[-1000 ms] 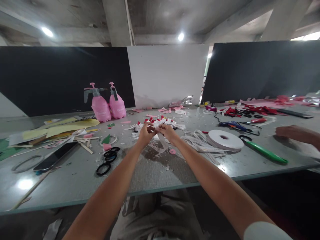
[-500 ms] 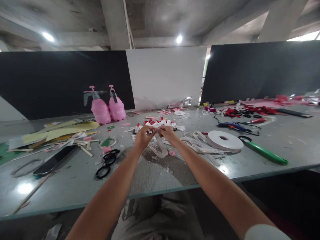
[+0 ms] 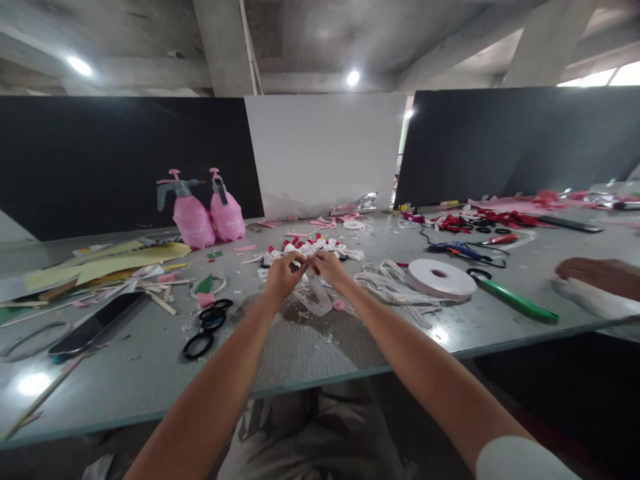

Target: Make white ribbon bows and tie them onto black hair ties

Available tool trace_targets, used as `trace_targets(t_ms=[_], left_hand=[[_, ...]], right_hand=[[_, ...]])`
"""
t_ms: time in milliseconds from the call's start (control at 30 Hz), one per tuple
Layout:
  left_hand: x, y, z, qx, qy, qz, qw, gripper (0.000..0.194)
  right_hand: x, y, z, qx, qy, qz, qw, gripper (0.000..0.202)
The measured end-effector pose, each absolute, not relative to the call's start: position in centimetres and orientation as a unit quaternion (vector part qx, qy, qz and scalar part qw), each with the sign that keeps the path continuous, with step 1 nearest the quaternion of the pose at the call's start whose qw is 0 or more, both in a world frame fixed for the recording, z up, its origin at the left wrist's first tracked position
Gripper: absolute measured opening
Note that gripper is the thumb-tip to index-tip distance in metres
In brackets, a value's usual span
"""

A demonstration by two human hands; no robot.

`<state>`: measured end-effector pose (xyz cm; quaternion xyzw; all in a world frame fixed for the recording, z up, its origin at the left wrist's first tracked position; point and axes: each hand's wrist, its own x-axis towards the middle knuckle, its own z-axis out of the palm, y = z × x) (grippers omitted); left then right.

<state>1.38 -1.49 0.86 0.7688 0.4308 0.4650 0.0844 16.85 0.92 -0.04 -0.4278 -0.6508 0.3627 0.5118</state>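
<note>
My left hand (image 3: pixel 285 274) and my right hand (image 3: pixel 326 268) meet over the middle of the table, fingertips pinched close together. Between them they grip a white translucent ribbon (image 3: pixel 318 297), whose loop hangs down toward the tabletop. The fingers cover the part of the ribbon that is pinched. Just beyond my hands lies a heap of red and white ribbon pieces (image 3: pixel 320 244). A small pink disc (image 3: pixel 339 305) rests on the table close to the ribbon's hanging end.
To the right are loose white ribbon (image 3: pixel 380 283), a ribbon roll (image 3: pixel 443 277), a green-handled tool (image 3: pixel 520 300) and a blue glue gun (image 3: pixel 460 249). Leftward lie black scissors (image 3: pixel 213 320), a phone (image 3: pixel 97 325) and two pink spray bottles (image 3: pixel 193 221). Another person's arm (image 3: pixel 603 277) reaches in at far right.
The view has turned slightly right, shifting everything a little leftward. Another person's arm has come in at the right edge. My hands keep their pinch on the ribbon.
</note>
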Motion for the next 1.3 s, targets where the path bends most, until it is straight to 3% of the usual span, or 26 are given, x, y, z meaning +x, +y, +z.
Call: trace_targets(t_ms=[300, 567, 933, 1300], left_hand=[[1.2, -1.8, 1.6, 0.825, 0.413, 0.381, 0.062, 0.015], [1.5, -2.1, 1.6, 0.841, 0.424, 0.332, 0.058, 0.026], [2.4, -1.9, 0.6, 0.814, 0.470, 0.341, -0.008, 0.025], [1.6, -2.5, 1.2, 0.764, 0.437, 0.468, -0.082, 0.015]], right_hand=[[16.6, -0.3, 0.4, -0.400, -0.597, 0.468, 0.514, 0.023], [16.6, -0.5, 0.5, -0.381, -0.561, 0.517, 0.523, 0.022], [15.2, -0.1, -0.6, -0.326, -0.386, 0.615, 0.605, 0.023], [16.7, 0.4, -0.5, -0.324, -0.464, 0.578, 0.588, 0.032]])
